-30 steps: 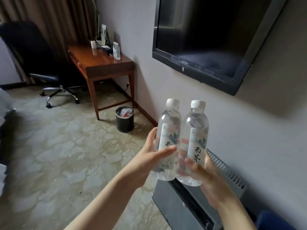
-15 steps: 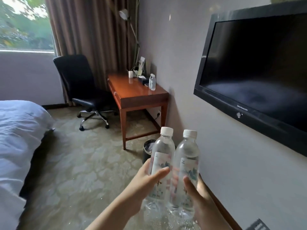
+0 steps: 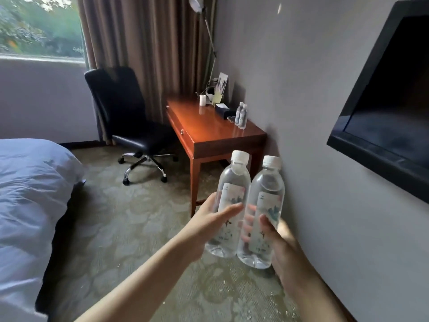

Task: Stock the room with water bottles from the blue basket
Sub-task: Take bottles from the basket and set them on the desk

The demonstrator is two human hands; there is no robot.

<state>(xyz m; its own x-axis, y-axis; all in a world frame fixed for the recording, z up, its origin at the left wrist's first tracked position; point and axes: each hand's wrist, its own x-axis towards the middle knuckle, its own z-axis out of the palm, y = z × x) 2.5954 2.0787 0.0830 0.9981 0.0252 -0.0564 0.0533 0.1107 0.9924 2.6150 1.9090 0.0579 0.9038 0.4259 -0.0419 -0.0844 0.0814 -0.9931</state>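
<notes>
Two clear water bottles with white caps and pale labels are held upright side by side in front of me. My left hand (image 3: 204, 225) grips the left bottle (image 3: 229, 201) around its lower half. My right hand (image 3: 282, 247) grips the right bottle (image 3: 264, 205) from below and behind. Farther off, two small water bottles (image 3: 241, 116) stand on the wooden desk (image 3: 209, 129) near the wall. The blue basket is not in view.
A black office chair (image 3: 130, 122) stands left of the desk by the brown curtains. A bed with pale blue linen (image 3: 27, 201) fills the left side. A wall-mounted TV (image 3: 390, 108) juts out on the right. Patterned carpet (image 3: 130, 228) lies between bed and wall.
The view has lifted and moved closer to the desk, and the bin and the heater near the wall have dropped out of sight. Both hands keep the same hold on the bottles.
</notes>
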